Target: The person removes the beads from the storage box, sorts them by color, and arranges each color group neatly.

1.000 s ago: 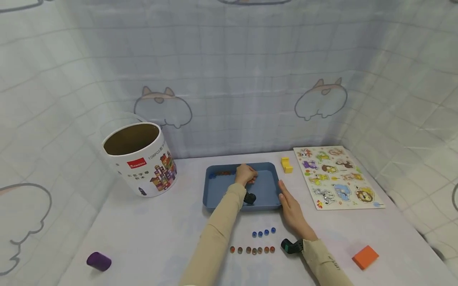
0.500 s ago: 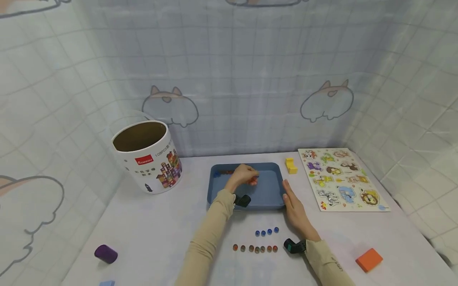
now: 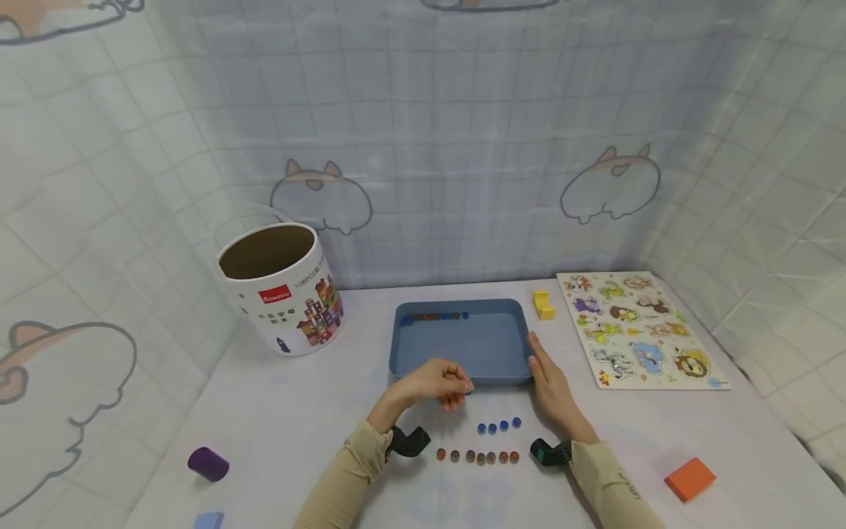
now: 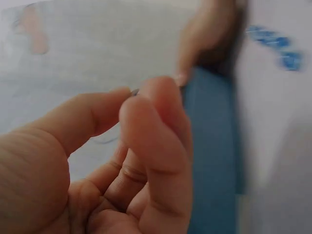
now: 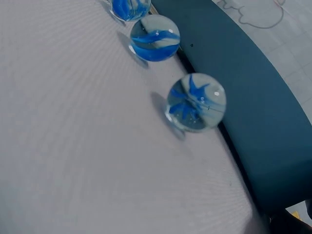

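Observation:
My left hand (image 3: 432,382) is just in front of the blue tray (image 3: 463,353), near its front rim. Its thumb and fingertips pinch a small marble (image 4: 135,91), mostly hidden; a bit of blue shows at the fingertips in the head view. Along the tray's far side lies a row of blue and orange-brown marbles (image 3: 432,317). With straight fingers, my right hand (image 3: 554,389) rests against the tray's right side. On the table before the tray sit a short row of blue marbles (image 3: 492,428) and a longer row of orange-brown marbles (image 3: 471,456).
A large white bucket (image 3: 284,294) stands at the back left. An animal puzzle board (image 3: 637,330) and a yellow block (image 3: 544,305) lie right of the tray. Farther out are a purple cylinder (image 3: 208,464), a light-blue block (image 3: 208,521) and an orange block (image 3: 690,479).
My left hand has come out of the tray, toward the person, uncovering the marble row inside. The right hand stays at the tray's side. The head view has shifted slightly.

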`<state>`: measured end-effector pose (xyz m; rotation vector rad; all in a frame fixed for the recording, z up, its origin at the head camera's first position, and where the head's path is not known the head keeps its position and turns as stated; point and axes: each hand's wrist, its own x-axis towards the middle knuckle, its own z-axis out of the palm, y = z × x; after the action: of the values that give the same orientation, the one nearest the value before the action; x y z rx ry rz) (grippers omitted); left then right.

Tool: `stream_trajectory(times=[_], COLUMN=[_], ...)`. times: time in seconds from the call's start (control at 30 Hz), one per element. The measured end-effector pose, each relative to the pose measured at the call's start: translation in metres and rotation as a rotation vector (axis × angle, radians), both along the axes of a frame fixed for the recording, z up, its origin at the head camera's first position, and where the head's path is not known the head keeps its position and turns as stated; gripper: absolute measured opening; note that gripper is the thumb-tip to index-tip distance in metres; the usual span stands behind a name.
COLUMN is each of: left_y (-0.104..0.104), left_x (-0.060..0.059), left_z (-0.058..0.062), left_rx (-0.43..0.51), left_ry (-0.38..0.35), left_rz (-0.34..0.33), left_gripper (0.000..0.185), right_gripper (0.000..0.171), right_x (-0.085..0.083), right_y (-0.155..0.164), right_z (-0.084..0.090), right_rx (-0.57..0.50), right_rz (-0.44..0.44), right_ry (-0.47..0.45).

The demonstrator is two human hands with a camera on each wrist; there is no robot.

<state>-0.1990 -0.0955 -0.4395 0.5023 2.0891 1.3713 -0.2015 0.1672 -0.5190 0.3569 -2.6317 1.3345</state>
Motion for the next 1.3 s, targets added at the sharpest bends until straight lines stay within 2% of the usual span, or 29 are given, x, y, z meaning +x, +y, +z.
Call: stream_trajectory(times=[0.2,0.37,0.63,0.8,0.87,0.97,1.03,1.13,1.23,1.3], left_y=[0.005,0.010,0.014,0.014,0.011,0.006,0.002,-0.003,-0.005,-0.002], left_x=[0.018,0.027,0.036,0.035,0.028,0.009,-0.010,-0.041,-0.066,-0.077], left_z=[-0.022,-0.031,-0.028,-0.020,-0.012,0.001,0.009,0.014,0.012,0.009], left_rx=[-0.092,-0.152,-0.179,-0.229,-0.229,-0.191,-0.163,-0.161,-0.200,-0.243], left_ry=[0.003,-0.010,-0.001,0.074,0.104,0.134,0.141,0.178,0.211,0.226], left_rz=[-0.016,0.004,0.034,0.033,0.048,0.119,0.199,0.363,0.527,0.585], left_gripper=[0.013,0.011,0.012,0.009,0.009,0.017,0.023,0.027,0.028,0.030], right_gripper=[0.051,0.051,0.050,0.050,0.050,0.050,0.050,0.050,0.050,0.050], right_x=[0.000,0.000,0.000,0.001,0.001,0.001,0.001,0.001,0.001,0.001], right_y=[0.002,-0.001,-0.001,0.000,0.000,0.000,0.001,0.002,0.001,0.002], right_z=[0.002,0.001,0.001,0.002,0.002,0.003,0.003,0.003,0.001,0.001], right_rx=[-0.006,-0.003,-0.003,-0.015,-0.019,-0.011,-0.010,-0.019,-0.021,-0.013], right_rz=[0.005,0.002,-0.005,0.003,0.006,0.006,0.003,-0.006,0.001,0.005], right_ry=[-0.010,-0.043,-0.027,-0.044,-0.057,-0.065,-0.064,-0.056,-0.060,-0.062])
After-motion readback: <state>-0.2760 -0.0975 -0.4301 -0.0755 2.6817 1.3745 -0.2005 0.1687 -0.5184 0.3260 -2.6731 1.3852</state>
